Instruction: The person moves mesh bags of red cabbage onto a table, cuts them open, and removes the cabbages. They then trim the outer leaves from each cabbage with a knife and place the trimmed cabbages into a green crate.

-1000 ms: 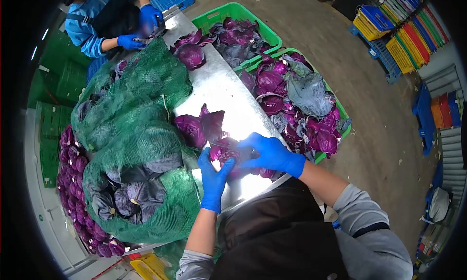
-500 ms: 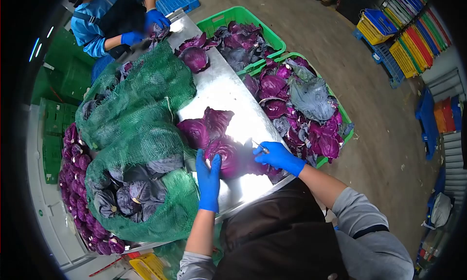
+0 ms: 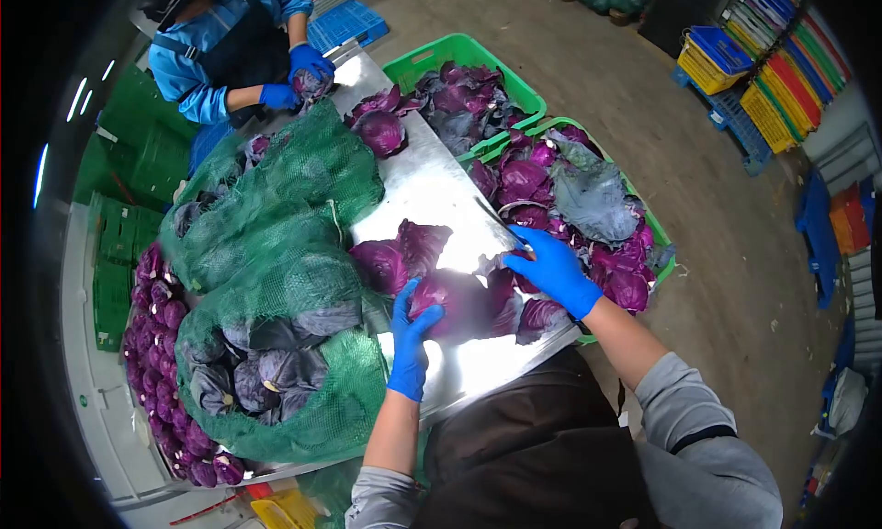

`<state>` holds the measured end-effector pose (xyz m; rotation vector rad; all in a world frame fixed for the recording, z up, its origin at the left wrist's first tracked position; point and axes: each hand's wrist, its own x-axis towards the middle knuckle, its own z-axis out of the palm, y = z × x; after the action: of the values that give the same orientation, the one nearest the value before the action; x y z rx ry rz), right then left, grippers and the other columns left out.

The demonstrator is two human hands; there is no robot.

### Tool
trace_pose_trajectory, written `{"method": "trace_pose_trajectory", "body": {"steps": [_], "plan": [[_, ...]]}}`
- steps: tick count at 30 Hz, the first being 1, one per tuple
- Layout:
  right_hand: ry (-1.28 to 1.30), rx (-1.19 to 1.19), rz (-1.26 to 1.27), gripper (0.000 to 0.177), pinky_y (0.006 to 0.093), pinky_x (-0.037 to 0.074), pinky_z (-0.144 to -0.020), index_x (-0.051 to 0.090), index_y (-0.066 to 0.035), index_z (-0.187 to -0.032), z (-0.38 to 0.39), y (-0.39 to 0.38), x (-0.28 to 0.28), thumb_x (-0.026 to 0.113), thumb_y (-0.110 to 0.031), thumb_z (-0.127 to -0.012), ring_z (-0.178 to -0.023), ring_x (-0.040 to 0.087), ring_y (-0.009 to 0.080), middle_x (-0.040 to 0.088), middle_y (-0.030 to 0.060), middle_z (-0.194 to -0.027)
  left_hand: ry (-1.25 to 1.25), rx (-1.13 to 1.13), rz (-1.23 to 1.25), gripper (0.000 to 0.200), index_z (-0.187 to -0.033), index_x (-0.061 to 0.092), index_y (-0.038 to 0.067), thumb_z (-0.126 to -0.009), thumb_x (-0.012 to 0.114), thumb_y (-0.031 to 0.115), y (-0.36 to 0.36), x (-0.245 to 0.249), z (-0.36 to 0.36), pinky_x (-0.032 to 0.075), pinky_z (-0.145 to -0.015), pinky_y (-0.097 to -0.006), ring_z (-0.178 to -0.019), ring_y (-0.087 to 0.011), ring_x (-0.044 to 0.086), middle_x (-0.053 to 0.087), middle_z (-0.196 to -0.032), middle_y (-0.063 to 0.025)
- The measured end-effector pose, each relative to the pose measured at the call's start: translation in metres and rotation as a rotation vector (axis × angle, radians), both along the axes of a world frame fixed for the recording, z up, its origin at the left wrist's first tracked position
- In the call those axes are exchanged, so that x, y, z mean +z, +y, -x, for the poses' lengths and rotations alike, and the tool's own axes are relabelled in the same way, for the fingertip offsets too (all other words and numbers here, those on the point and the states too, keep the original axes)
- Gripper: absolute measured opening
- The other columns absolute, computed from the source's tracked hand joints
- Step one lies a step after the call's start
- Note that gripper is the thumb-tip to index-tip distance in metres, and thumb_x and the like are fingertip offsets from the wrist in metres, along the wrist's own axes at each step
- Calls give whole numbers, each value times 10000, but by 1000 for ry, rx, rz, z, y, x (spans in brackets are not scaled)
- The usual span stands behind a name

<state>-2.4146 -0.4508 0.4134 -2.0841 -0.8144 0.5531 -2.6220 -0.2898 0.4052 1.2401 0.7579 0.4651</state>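
Note:
In a blue glove, my left hand (image 3: 413,341) steadies a red cabbage (image 3: 446,301) on the metal table (image 3: 491,368), thumb and fingers against its left side. The cabbage's right part is blurred. My right hand (image 3: 559,270), also gloved, is closed around a small knife (image 3: 522,248) at the table's right edge, to the right of the cabbage and apart from it. Loose purple leaves (image 3: 542,318) lie below the right hand. More cut leaves (image 3: 423,244) lie just beyond the cabbage.
Green mesh sacks (image 3: 285,281) of cabbages cover the table's left side. Green crates (image 3: 657,221) of discarded leaves stand along its right edge. Peeled cabbages (image 3: 156,345) are piled at far left. Across the table, a co-worker's gloved hands (image 3: 310,65) hold another cabbage.
My right hand with the knife has moved up and right, away from the cabbage. Loose leaves now show between it and the cabbage. The whole view has shifted slightly.

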Motion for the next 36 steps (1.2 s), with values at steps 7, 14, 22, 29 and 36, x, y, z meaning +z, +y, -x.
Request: {"method": "trace_pose_trajectory", "body": {"steps": [7, 14, 22, 29, 36], "plan": [[412, 173, -223, 492, 287, 491, -763, 578, -29, -1177, -2, 5, 44, 741, -262, -776, -849, 603, 140, 661, 78, -987, -316, 10, 747, 670, -1347, 409, 96, -832, 573, 491, -22, -8, 0, 322, -1049, -515, -1242, -306, 434, 461, -1344, -127], [-183, -26, -10, 578, 355, 480, -829, 533, -58, -1227, -34, -16, 42, 765, -238, -729, -980, 602, 232, 625, 110, -1096, -612, -72, 1135, 807, -1410, 332, 152, -801, 459, 667, -24, 13, -1, 248, -1057, -592, -1310, -353, 340, 350, -1439, -136], [272, 590, -365, 846, 307, 435, -946, 301, -104, -1440, 14, 5, 57, 767, -239, -747, -1144, 534, 200, 348, 105, -1462, -424, -175, 883, 857, -1446, 250, 154, -816, 411, 711, -32, 55, 10, 320, -1001, -611, -1306, -382, 342, 333, -1447, -152], [1078, 83, -229, 485, 224, 271, -279, 548, -85, -983, 62, 14, 33, 537, -557, -872, -319, 396, 110, 418, 14, -459, -287, 156, 194, 706, -1446, 247, 101, -893, 564, 404, -34, 47, 25, 360, -1039, -356, -1241, -214, 438, 408, -1386, -94], [777, -188, -102, 534, 237, 286, -281, 561, -62, -860, 72, 20, -43, 518, -594, -862, -345, 430, 127, 475, 50, -501, 79, 75, -188, 1107, -1459, 176, 60, -623, 845, 343, -46, -20, 24, 410, -986, -380, -1200, -254, 450, 377, -1355, -200]]}}
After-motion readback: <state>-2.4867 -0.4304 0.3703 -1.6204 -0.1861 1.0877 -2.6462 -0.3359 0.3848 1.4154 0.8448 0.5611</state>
